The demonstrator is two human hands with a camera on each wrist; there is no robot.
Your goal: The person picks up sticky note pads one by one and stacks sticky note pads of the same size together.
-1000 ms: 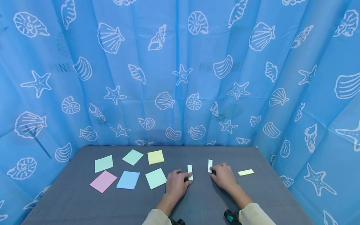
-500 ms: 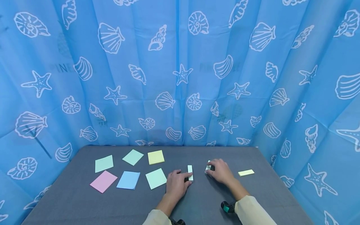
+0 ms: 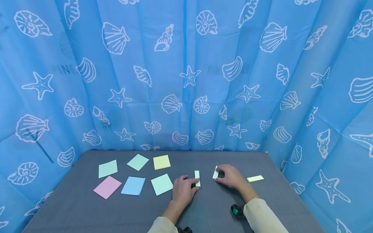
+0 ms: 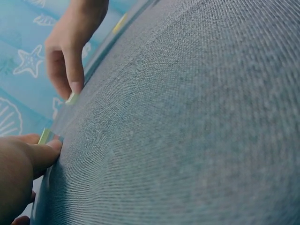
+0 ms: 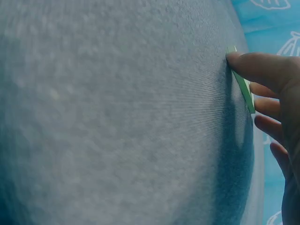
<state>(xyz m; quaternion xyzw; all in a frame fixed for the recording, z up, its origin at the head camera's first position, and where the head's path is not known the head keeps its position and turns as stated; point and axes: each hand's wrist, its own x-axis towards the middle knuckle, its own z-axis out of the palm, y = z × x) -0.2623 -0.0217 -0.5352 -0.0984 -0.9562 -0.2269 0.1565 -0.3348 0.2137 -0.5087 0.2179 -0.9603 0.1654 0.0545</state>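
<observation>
My left hand [image 3: 182, 192] rests on the table, thumb and forefinger holding a narrow pale green sticky-note pad [image 3: 197, 174] near its front end. In the left wrist view, the thumb lies along that pad's end [image 4: 44, 136]. To the right, across a gap, my right hand [image 3: 231, 177] pinches a second narrow pale green sticky-note pad [image 3: 215, 174] by its two ends. The right wrist view shows this pad [image 5: 244, 91] with the thumb at one end and fingertips along its far side, close over the cloth.
Left of the hands lie square sticky-note pads: several green, a yellow one [image 3: 161, 162], a pink one [image 3: 107, 187] and a blue one [image 3: 133, 186]. A narrow yellow pad [image 3: 255, 178] lies right of my right hand. A blue shell-print curtain [image 3: 186, 97] hangs behind the grey table [image 3: 87, 213].
My right hand has shifted slightly left with its narrow pad, and that pad now slants a little. The left hand and its pad stay in place.
</observation>
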